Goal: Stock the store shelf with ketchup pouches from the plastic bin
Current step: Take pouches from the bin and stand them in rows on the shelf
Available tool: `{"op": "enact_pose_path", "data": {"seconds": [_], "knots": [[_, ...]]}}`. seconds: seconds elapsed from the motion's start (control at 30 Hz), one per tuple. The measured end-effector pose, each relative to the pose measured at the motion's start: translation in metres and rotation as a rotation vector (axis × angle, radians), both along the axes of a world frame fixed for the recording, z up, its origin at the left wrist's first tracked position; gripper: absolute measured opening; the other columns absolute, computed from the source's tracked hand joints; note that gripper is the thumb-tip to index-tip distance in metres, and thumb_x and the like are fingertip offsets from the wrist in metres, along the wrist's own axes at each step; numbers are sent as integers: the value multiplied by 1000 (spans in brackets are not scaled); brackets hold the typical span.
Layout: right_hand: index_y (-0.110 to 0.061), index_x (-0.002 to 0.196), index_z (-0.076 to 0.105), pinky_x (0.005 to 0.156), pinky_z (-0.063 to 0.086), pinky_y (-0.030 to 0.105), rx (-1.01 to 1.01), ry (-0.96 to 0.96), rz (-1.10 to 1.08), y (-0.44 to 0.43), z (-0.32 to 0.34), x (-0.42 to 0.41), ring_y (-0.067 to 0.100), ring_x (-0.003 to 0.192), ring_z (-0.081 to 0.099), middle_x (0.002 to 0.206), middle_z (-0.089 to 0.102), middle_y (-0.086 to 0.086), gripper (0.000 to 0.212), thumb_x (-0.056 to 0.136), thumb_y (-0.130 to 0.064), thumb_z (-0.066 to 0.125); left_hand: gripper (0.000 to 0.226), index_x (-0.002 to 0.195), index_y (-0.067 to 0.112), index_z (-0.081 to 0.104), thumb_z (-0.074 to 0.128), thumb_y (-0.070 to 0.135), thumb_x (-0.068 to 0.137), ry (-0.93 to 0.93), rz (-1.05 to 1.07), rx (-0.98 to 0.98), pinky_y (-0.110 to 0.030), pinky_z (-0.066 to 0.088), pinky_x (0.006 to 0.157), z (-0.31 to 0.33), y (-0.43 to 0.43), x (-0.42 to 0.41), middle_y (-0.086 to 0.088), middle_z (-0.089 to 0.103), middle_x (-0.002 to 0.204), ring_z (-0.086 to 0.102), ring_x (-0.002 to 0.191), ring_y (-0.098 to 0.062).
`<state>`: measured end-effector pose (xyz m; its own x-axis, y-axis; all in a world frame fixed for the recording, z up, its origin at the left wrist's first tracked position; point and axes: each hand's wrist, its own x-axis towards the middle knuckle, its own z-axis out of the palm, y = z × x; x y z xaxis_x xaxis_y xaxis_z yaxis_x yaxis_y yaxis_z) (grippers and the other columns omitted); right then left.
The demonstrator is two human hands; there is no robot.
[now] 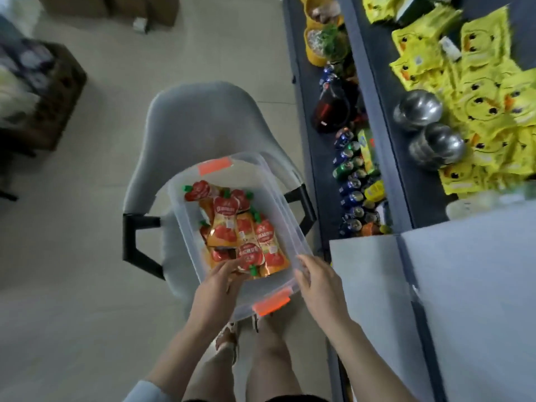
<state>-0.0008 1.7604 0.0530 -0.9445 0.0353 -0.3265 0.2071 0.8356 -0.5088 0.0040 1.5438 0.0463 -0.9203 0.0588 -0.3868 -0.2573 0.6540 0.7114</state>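
A clear plastic bin (185,227) with orange latches rests on a grey chair seat. Several red-and-orange ketchup pouches (224,224) with green caps lie inside it. My left hand (217,291) reaches into the near end of the bin, its fingers closed on a pouch (250,258) with a green cap. My right hand (317,282) lies on the bin's near right rim, fingers curled over the edge. The store shelf (412,184) runs along the right side.
The grey chair (200,117) has black legs. Shelf tiers hold drink cans (352,181), yellow packets (490,91), steel bowls (417,110) and yellow tubs. A white shelf top (475,285) sits near right. Cardboard boxes (43,91) stand on the floor at left.
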Motion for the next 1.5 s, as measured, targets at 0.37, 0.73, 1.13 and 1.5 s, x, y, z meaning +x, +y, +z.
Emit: {"op": "enact_pose_path", "data": {"seconds": [0.37,0.73,1.13,1.5], "knots": [[-19,145,42,110,43,44,99,-285,115,-70,-194,-107,28,134,47,148,48,8,52,98,-36,57,55,147,19,36,54,17,94,-75,146,-140,-39,43,102,-115,-14,-76,-4,37,150,44,132,-25],[-22,156,25,121,30,47,78,-289,173,-64,-226,-104,25,149,26,160,27,4,77,93,-42,64,85,146,24,13,67,38,83,-211,247,-286,-46,42,98,-188,-6,-137,-10,54,126,51,112,-32],[-35,152,35,124,9,56,266,-121,1001,-65,-201,-158,32,155,-9,169,1,-1,61,98,-21,60,16,95,36,58,66,26,85,-319,364,53,-42,60,72,-78,-37,-123,6,69,87,69,79,-14],[-14,97,76,106,45,54,437,216,1313,-101,-197,-185,32,99,68,89,76,5,31,67,-10,83,36,118,21,46,66,18,88,-421,694,391,-37,59,74,-64,-62,-96,1,65,108,68,92,-16]]}}
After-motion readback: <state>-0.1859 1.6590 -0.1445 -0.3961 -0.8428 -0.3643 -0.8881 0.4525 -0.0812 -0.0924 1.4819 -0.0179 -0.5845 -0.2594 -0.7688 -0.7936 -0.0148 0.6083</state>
